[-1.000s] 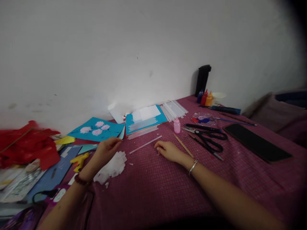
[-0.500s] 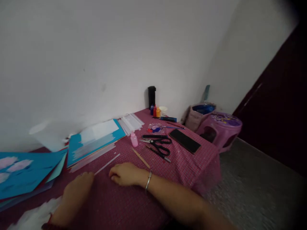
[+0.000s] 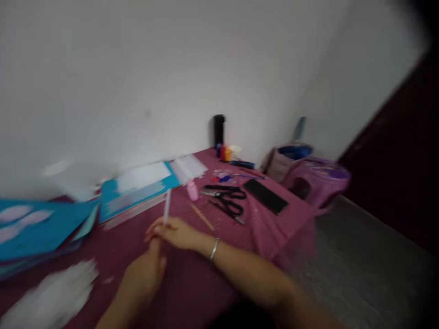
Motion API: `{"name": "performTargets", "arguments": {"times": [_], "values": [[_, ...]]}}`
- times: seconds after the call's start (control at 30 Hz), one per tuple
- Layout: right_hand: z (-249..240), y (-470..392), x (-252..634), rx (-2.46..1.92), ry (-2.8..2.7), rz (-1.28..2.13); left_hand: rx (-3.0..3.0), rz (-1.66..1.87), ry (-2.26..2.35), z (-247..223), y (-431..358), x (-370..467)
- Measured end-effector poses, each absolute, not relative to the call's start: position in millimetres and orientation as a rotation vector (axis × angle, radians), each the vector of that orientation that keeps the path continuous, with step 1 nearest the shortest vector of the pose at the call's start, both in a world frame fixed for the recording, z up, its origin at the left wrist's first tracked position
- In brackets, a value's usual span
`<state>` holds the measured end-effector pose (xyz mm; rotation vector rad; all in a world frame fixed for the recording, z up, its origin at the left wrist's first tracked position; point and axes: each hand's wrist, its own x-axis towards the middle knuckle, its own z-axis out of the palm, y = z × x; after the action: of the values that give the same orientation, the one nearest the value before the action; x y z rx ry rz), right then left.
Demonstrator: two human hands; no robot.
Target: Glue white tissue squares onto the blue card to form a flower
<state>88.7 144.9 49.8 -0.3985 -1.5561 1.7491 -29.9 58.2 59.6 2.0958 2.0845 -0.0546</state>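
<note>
A narrow white strip (image 3: 167, 206), apparently paper or plastic, stands up from where my hands meet over the table. My right hand (image 3: 176, 233), with a bangle on its wrist, pinches its lower part. Reaching up from below, my left hand (image 3: 142, 274) has its fingers closed at the strip's lower end, against the right fingers; motion blurs it. Behind the strip is a small pink bottle (image 3: 192, 190). A thin wooden stick (image 3: 202, 216) lies just right of my right hand.
Black-handled scissors (image 3: 228, 201), a phone (image 3: 266, 196) and small paint bottles (image 3: 222, 151) are on the right. At the left lie blue sheets with pale flower shapes (image 3: 20, 219), a blue board (image 3: 109, 203) and a white pile (image 3: 51, 297). A pink stool (image 3: 317, 183) stands beyond the table.
The white strip has come up off the table and now stands upright at my hands. My left hand has moved right to meet my right hand. The view has shifted slightly.
</note>
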Motion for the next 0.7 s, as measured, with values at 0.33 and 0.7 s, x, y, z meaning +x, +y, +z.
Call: {"name": "performTargets", "arguments": {"times": [0.33, 0.7], "values": [[67, 164, 113, -0.466, -1.126, 1.383, 1.904, 0.107, 2.112, 92, -19, -46], [37, 159, 98, -0.63, -1.624, 1.345, 1.266, 0.353, 2.849, 158, -105, -304]]}}
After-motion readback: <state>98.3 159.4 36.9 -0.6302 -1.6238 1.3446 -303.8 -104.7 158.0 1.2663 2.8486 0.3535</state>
